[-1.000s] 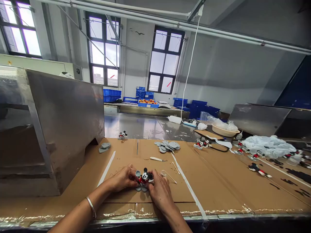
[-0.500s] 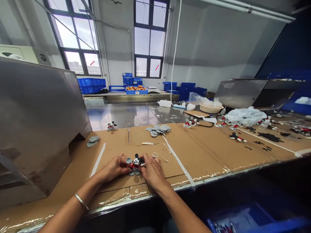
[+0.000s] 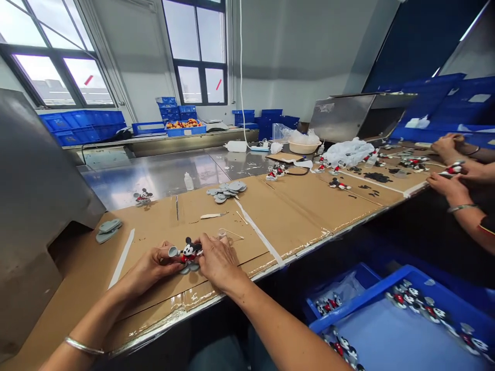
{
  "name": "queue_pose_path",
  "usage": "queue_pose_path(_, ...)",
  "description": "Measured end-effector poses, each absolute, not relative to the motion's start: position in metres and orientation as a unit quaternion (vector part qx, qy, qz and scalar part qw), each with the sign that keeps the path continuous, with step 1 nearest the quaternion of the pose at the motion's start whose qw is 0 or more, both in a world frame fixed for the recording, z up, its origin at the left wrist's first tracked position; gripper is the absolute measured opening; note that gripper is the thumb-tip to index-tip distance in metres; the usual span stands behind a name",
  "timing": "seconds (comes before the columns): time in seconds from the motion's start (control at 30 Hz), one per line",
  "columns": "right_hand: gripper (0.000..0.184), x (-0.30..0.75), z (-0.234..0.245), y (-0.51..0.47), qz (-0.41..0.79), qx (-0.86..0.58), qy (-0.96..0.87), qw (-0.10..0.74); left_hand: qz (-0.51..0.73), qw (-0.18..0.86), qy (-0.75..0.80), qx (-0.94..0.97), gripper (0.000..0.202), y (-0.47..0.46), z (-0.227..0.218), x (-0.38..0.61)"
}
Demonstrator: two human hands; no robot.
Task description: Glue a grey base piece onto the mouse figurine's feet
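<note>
Both my hands hold a small black, white and red cartoon mouse figure (image 3: 189, 251) on a grey base, resting on the cardboard-covered table (image 3: 294, 216). My left hand (image 3: 152, 265) grips its left side, fingers curled, next to a small grey round piece (image 3: 172, 252). My right hand (image 3: 216, 257) pinches its right side. Behind my right hand lie a clear small cup with a thin stick (image 3: 228, 235) and a white-handled tool (image 3: 211, 216).
A pile of grey bases (image 3: 227, 189) lies further back, two more (image 3: 108, 229) at the left by a steel machine housing (image 3: 34, 196). More figures (image 3: 276, 171) dot the table. Blue bins with figures (image 3: 410, 314) stand at lower right. Another person's hands (image 3: 450, 170) work at the right.
The camera has swung right and down, bringing the blue bins and another person's hands into view. My hands remain on the mouse figure in the same grip.
</note>
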State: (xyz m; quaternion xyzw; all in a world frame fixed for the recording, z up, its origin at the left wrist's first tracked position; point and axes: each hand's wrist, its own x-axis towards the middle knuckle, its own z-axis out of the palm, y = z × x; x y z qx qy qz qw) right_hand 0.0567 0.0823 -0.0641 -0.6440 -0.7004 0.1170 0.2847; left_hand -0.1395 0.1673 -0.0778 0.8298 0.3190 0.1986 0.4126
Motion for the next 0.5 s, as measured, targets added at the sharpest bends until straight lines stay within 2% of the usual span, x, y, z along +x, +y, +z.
queue_pose_path(0.23,0.031,0.057,-0.068,0.085,0.121,-0.633,-0.705,0.296,0.205,0.417,0.333,0.821,0.025,0.169,-0.085,-0.143)
queue_pose_path(0.5,0.027,0.056,-0.066,0.085,0.121,-0.633,-0.708,0.29,0.206,0.384,0.341,0.833,0.023,0.162,-0.074,-0.137)
